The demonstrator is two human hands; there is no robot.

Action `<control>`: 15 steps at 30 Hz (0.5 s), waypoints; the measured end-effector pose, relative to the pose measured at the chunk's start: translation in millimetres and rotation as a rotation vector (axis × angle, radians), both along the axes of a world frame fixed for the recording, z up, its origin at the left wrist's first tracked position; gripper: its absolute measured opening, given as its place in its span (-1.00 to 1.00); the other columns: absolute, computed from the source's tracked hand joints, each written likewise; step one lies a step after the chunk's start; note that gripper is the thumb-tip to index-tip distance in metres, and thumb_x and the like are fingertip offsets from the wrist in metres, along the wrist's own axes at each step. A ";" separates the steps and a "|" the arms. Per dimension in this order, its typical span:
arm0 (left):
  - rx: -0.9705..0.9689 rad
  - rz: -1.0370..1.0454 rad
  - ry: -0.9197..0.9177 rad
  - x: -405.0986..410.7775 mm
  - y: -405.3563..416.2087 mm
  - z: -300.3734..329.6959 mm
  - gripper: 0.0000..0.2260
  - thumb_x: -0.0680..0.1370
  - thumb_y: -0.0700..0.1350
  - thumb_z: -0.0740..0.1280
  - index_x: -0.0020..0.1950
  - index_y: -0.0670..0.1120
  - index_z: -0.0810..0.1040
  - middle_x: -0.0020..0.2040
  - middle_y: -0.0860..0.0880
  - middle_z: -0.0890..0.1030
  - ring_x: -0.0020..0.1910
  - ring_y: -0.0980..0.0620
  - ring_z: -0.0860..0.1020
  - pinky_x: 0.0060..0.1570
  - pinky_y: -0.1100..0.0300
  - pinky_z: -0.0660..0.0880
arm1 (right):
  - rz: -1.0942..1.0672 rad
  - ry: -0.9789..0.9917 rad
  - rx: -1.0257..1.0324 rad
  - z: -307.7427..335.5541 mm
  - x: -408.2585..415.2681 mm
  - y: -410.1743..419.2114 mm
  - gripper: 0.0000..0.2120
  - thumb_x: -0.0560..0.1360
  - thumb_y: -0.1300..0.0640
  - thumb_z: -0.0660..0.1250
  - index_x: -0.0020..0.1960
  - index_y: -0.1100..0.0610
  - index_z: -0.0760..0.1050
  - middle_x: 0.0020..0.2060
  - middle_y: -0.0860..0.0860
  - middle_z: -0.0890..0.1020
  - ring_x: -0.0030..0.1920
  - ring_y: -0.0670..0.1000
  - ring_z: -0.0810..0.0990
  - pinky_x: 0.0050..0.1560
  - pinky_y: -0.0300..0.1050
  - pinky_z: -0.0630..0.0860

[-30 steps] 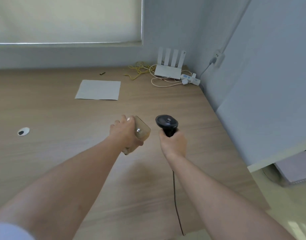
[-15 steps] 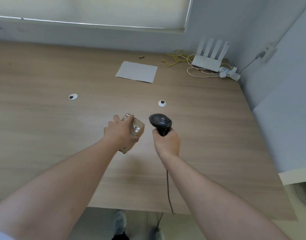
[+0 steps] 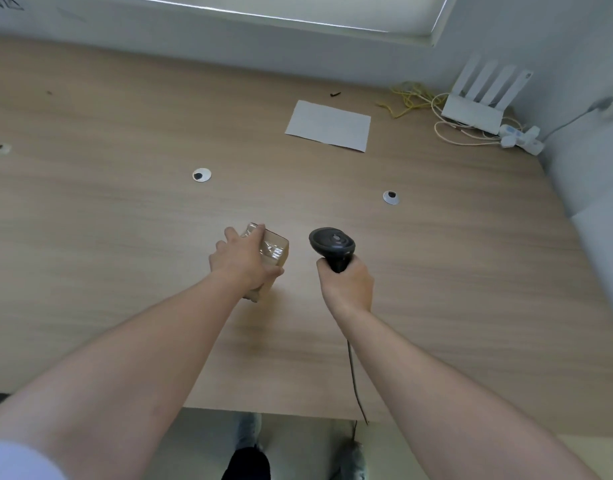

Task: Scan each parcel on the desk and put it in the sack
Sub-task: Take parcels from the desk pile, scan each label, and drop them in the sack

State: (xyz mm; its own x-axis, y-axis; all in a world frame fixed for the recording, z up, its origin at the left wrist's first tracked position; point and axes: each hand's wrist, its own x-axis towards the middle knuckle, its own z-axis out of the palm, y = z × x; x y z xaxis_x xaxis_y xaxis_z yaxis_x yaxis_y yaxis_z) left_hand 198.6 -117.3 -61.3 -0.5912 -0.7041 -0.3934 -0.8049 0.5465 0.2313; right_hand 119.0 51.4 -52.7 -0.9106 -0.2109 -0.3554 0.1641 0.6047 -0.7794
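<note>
Parcel up in the left hand, a small brown box with shiny tape across it, grip curled tight round it, fingers over the top edge and thumb along the near side, held above the middle of the bench. Right hand wraps the scanner by its handle, grip closed round it, dark head pointing away from the person, just beside the parcel with a gap between the two. Cable trails from under that hand down past the near bench edge. Farther back lies a white sheet, flat on the wood. Two round white caps sit on the bench between sheet and hands, one left, one right. Router stands in the far right corner with yellow and white wires tangled beside it.
</note>
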 end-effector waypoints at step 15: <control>0.010 -0.040 -0.055 39.9 -101.6 -62.5 -0.13 0.39 0.36 0.49 0.59 0.23 0.13 0.33 -0.17 0.28 0.26 -0.27 0.42 0.14 -0.07 0.43 | -0.079 -0.038 0.103 -35.5 39.1 -106.0 -0.84 0.48 -0.02 0.40 -0.16 0.05 0.51 -0.25 -0.02 0.62 -0.20 0.07 0.60 -0.24 -0.08 0.41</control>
State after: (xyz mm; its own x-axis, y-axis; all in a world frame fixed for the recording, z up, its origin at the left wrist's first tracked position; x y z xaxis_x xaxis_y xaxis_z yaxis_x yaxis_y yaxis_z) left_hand 238.4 -219.0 -123.8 -0.5962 -0.6761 -0.4330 -0.7940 0.5763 0.1935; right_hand 158.0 -54.6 -88.2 -0.9084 -0.1000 -0.4061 0.2423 0.6655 -0.7060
